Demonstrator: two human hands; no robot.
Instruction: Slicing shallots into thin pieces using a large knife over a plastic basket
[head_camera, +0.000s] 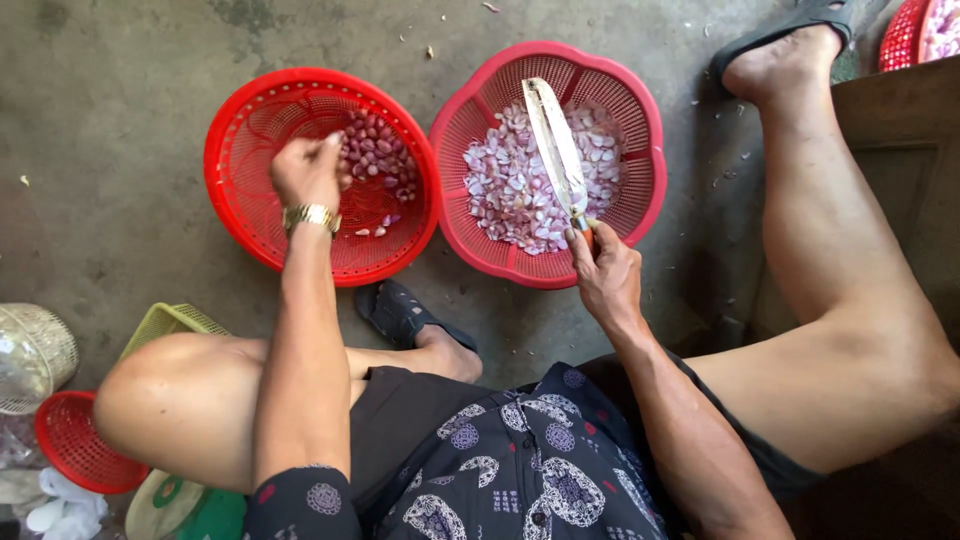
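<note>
The person sits low, knees spread wide, and both arms reach forward and down to two baskets on the floor. The left hand (308, 170), with a gold watch (311, 216) on the wrist, is stretched straight out into the round red basket (240, 200). Its fingers are curled down onto the heap of whole purple shallots (378, 155) at the far side of this basket; I cannot tell if they already grasp one. The right hand (603, 268) is bent a little at the wrist and is clenched around the handle of a knife (556, 150). The long pale blade points away from the body and lies over the pink scalloped basket (650, 190), which holds many peeled shallot pieces (510, 190). The two baskets stand just beside each other, almost touching.

The floor (110, 110) is grey concrete with small bits of peel on it. A dark sandal (400, 312) is on the left foot between the legs. At the bottom left there are a small red basket (75, 445), a yellow-green basket (165, 325) and a white wire basket (35, 355).
</note>
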